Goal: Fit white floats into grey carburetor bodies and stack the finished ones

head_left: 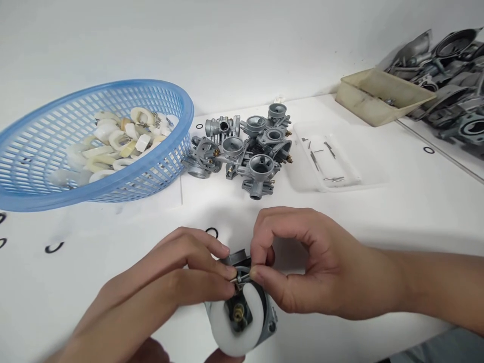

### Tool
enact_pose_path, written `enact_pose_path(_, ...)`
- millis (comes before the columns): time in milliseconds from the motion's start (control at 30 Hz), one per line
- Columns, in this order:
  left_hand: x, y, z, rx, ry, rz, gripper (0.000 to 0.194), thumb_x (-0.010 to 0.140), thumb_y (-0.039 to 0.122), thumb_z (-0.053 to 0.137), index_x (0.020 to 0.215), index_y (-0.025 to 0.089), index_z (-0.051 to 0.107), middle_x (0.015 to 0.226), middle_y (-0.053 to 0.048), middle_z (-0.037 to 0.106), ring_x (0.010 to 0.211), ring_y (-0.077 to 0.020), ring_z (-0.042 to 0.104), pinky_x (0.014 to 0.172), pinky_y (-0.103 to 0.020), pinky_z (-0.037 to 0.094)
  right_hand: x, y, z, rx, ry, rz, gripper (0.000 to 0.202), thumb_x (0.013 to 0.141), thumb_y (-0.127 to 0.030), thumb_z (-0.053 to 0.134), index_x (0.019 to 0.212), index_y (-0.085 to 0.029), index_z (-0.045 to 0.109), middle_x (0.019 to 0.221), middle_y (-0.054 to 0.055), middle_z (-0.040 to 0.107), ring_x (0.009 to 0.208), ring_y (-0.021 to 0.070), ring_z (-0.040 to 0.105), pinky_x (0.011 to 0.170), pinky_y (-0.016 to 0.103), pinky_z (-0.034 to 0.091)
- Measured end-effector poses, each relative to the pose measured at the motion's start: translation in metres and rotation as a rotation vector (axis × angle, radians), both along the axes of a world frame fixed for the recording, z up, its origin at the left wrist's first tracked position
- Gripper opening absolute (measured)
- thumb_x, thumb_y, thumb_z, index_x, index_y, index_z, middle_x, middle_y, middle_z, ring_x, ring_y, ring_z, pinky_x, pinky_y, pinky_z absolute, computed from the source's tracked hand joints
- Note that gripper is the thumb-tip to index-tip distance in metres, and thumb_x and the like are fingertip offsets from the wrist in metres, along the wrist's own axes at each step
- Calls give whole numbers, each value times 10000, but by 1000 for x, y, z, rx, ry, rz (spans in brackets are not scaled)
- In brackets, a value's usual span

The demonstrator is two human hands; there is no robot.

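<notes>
My left hand (177, 277) is closed on a grey metal carburetor body (270, 322) near the table's front edge. Its fingertips press at the hinge end of a white horseshoe-shaped float (255, 330), which lies on the carburetor's open side. Between the float's arms a brass jet (238, 312) stands up. My right hand (302, 267) is closed in a pinch on a thin metal pin (245, 277), held sideways at the hinge beside my left fingertips. How far the pin sits in the hinge is hidden by the fingers.
A blue basket (181, 108) of white floats stands left. Several carburetor bodies (260, 166) are piled behind my hands. Right of them, a white tray (348, 151) holds thin pins. A beige bin (363, 108) and metal parts (454, 91) are far right. Black rings (212, 232) lie scattered.
</notes>
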State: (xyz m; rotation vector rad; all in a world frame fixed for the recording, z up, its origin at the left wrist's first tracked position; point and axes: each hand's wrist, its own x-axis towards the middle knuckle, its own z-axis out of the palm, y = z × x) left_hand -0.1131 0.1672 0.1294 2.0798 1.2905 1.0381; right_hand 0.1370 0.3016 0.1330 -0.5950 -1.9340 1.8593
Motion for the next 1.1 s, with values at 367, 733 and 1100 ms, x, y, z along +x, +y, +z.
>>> enact_pose_path(367, -1, -3, -1, 4, 32, -46, 604, 803, 51, 880, 1351, 242, 711, 1312, -116, 748, 1352, -341, 721, 1054, -416, 737, 0, 0, -1, -5, 19, 34, 176, 858, -107, 890, 866, -175, 728, 858, -15, 674, 709, 84, 594, 596, 160, 492)
enact_pose_path(733, -5, 3, 5, 115, 110, -67, 444, 852, 66, 825, 1258, 243, 805, 1208, -82, 829, 1301, -332, 805, 1035, -408, 768, 0, 2, -3, -12, 31, 40, 172, 846, -86, 884, 867, -165, 733, 847, -26, 669, 723, 73, 610, 621, 131, 507)
enact_pose_path(1100, -5, 0, 0, 118, 75, -63, 461, 820, 106, 909, 1249, 234, 800, 1217, -88, 816, 1286, -337, 803, 1028, -389, 762, 1, 3, -4, 144, 59, 45, 119, 921, -176, 837, 872, -153, 731, 861, 3, 699, 727, 82, 618, 641, 153, 521)
